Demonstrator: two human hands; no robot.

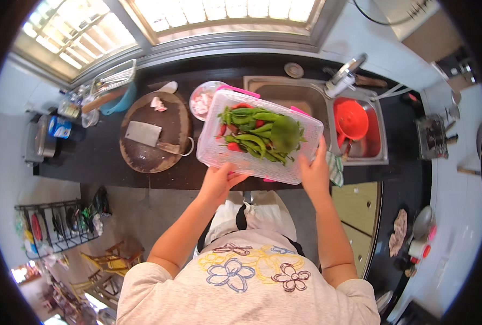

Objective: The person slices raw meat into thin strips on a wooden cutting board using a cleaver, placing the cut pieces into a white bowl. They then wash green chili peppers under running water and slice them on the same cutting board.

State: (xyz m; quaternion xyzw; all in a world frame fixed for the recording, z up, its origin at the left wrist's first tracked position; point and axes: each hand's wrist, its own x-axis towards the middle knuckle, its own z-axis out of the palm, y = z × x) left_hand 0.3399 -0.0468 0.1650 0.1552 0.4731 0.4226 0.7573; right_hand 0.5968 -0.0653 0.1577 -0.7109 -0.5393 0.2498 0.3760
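Container (207, 149), clear rectangular plastic with pink clips, is held in both hands over the black countertop (103, 154), between the board and the right-hand sink basin, covering part of the front counter edge. Inside: pile of long green peppers (250, 138) with a few red peppers (234, 147); dark green patch at right end too blurred to identify.

Left hand (218, 182): partly closed, on the near edge, left of centre; some fingers hidden. Right hand (314, 174): partly closed around the near right corner, also gripping; fingertips partly hidden.

Left side: round brown wooden board (170, 116) carrying a broad-bladed cleaver with wooden handle (143, 134) and pale pink meat (158, 104). Round white dish (215, 84) just beyond holds more pieces. Red plastic colander (351, 118) sits in the right basin of the steel double sink (382, 130).
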